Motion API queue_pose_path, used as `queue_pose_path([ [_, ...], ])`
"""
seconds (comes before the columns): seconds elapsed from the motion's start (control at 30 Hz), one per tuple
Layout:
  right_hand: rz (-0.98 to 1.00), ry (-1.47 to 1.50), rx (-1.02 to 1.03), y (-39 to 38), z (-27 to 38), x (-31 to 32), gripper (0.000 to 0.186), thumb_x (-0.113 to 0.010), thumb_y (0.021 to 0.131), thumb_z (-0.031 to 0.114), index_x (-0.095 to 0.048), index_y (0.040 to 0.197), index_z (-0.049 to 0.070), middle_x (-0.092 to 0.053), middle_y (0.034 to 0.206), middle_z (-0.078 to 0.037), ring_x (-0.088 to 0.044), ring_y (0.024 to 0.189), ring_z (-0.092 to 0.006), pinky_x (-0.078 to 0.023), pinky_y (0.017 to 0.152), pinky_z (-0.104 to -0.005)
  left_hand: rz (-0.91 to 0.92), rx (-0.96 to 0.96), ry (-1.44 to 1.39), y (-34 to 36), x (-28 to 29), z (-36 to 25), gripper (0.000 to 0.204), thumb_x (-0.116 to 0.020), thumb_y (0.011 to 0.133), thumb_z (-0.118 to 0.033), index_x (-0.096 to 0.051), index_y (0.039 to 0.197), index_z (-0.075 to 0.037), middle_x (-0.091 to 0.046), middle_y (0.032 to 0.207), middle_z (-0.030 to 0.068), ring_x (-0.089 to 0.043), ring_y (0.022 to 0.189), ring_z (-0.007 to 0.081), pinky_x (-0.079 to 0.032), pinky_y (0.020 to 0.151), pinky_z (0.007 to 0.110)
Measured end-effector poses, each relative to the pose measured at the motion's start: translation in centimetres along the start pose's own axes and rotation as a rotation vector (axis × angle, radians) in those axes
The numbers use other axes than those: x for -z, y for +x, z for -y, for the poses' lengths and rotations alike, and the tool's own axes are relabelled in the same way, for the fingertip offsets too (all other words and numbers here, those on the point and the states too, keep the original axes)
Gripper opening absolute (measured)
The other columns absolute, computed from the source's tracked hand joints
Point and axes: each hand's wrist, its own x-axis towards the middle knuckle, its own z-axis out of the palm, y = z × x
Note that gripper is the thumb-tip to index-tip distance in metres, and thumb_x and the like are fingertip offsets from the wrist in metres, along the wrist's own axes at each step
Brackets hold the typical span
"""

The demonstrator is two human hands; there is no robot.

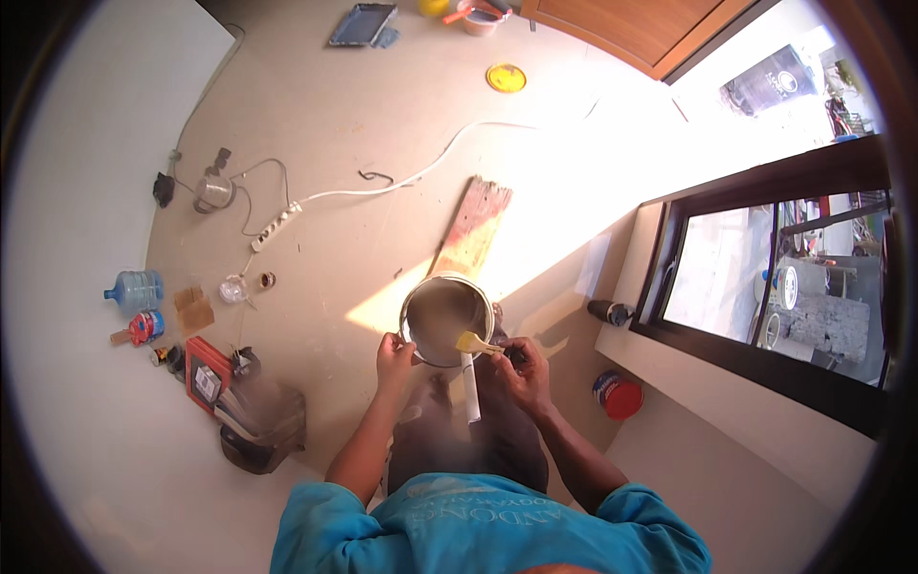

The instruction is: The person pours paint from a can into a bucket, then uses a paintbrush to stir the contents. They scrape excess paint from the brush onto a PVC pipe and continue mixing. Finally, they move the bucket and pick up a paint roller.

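Observation:
A round pail (pixel 446 325) stands in front of me, its inside greyish brown. At its near left rim my left hand (pixel 395 360) is closed, the thumb and fingers pinching the edge. My right hand (pixel 522 368) is closed around the handle of a small yellow-ended tool (pixel 472 342). Whether that tool is a brush or a scraper I cannot tell. Its yellow end lies over the near right rim. Just below it a white tube (pixel 470 394) slants from the rim toward my lap.
A worn wooden plank (pixel 472 228) lies beyond the pail. To the left are a power strip (pixel 276 228), a water jug (pixel 137 289) and a backpack (pixel 260 421). A red-lidded tub (pixel 620 396) stands right, below a dark-framed window (pixel 765 277). A paint tray (pixel 363 25) and yellow lid (pixel 506 77) lie farther off.

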Motion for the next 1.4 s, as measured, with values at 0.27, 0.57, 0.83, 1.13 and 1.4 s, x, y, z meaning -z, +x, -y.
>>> queue_pose_path([
  [0.27, 0.238, 0.339, -0.035, 12.5, 12.5, 1.9, 0.021, -0.067, 0.101, 0.018, -0.061, 0.112, 0.001, -0.071, 0.093, -0.008, -0.066, 0.075, -0.0136, -0.055, 0.068, -0.0293, -0.184, -0.072, -0.206, 2.6, -0.3, -11.3, 0.018, -0.066, 0.09, -0.006, -0.049, 0.091, -0.007, -0.058, 0.084, 0.0012, -0.058, 0.064, 0.0104, -0.054, 0.057, 0.028],
  [0.57, 0.303, 0.643, -0.309, 31.4, 20.4, -1.7, 0.019, -0.067, 0.103, 0.022, -0.059, 0.108, 0.005, -0.07, 0.094, -0.012, -0.065, 0.07, -0.015, -0.054, 0.063, -0.0306, -0.193, -0.148, -0.272, 16.6, -2.6, -25.3, 0.021, -0.068, 0.09, -0.01, -0.049, 0.097, -0.007, -0.059, 0.086, 0.0056, -0.063, 0.066, 0.0165, -0.059, 0.06, 0.034],
  [0.83, 0.109, 0.721, -0.334, 45.6, 25.0, -5.9, 0.028, -0.065, 0.104, 0.031, -0.057, 0.103, 0.004, -0.07, 0.095, -0.016, -0.063, 0.07, -0.0171, -0.054, 0.062, -0.029, -0.042, -0.089, -0.253, 32.1, -4.7, -37.1, 0.022, -0.068, 0.087, -0.009, -0.051, 0.101, -0.003, -0.06, 0.093, 0.0088, -0.068, 0.072, 0.0189, -0.065, 0.064, 0.036],
  [1.13, -0.201, 0.94, -0.589, 61.8, 31.4, -7.7, 0.033, -0.062, 0.106, 0.037, -0.057, 0.101, 0.004, -0.064, 0.086, -0.009, -0.057, 0.068, -0.0136, -0.051, 0.064, -0.0268, -0.005, -0.117, -0.16, 47.7, -11.3, -48.5, 0.022, -0.07, 0.087, -0.012, -0.053, 0.098, -0.003, -0.06, 0.088, 0.0065, -0.066, 0.07, 0.0166, -0.063, 0.062, 0.034],
  [1.4, -0.23, 0.959, -0.688, 81.2, 28.5, -6.3, 0.035, -0.064, 0.103, 0.05, -0.056, 0.099, 0.016, -0.065, 0.08, -0.004, -0.055, 0.069, -0.0142, -0.047, 0.069, -0.0283, -0.061, -0.006, 0.045, 61.8, -17.0, -54.5, 0.023, -0.066, 0.091, -0.012, -0.052, 0.105, -0.001, -0.06, 0.097, 0.0108, -0.063, 0.075, 0.0184, -0.063, 0.073, 0.038],
])
